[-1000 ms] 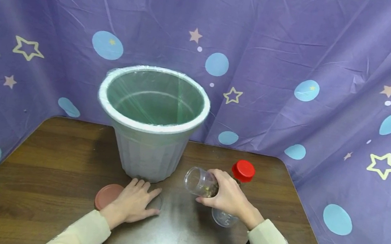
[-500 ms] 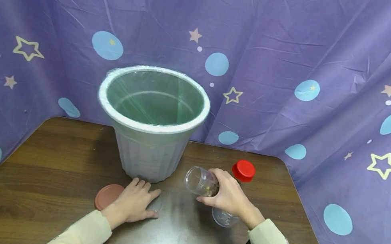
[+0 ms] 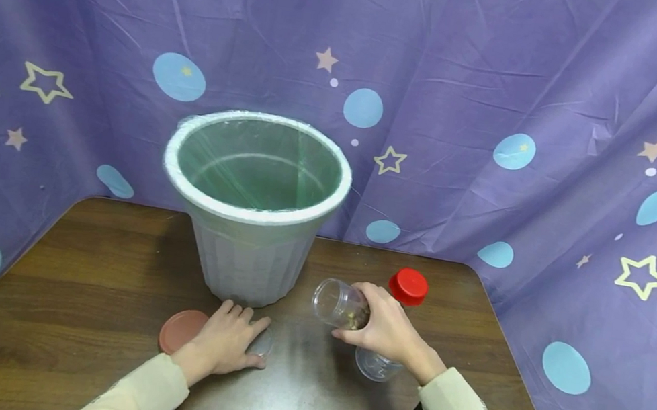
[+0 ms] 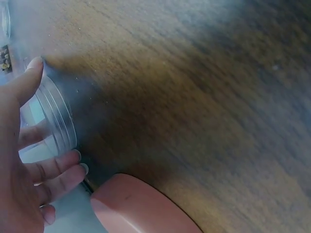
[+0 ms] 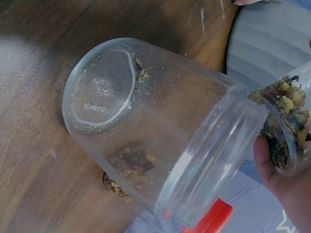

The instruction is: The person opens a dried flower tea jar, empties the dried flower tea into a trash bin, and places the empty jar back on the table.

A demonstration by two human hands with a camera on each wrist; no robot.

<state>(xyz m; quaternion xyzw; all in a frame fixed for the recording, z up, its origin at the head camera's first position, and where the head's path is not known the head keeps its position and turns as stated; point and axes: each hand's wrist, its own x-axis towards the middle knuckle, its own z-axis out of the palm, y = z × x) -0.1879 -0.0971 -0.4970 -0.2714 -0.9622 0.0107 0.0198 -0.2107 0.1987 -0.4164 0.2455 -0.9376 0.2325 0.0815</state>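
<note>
My right hand (image 3: 384, 326) grips a small clear plastic jar (image 3: 331, 300), tipped so its mouth faces left. Dried flowers (image 5: 286, 104) fill its bottom. Beneath that wrist a larger clear jar (image 5: 146, 111) stands uncapped, with crumbs clinging inside. Spread fingers of my left hand (image 3: 228, 339) rest on the table around a clear round lid (image 4: 60, 114), which shows between thumb and forefinger; whether they press on it I cannot tell. Beside this hand lies a terracotta-coloured round lid (image 3: 182, 330).
A large grey bin (image 3: 250, 250) lined with a clear bag stands behind the hands. A red cap (image 3: 408, 286) shows beyond the right hand; what is under it is mostly hidden. A purple curtain (image 3: 458, 78) hangs behind the wooden table (image 3: 116, 255).
My right hand and the small jar shift very slightly right. My left hand stays in place.
</note>
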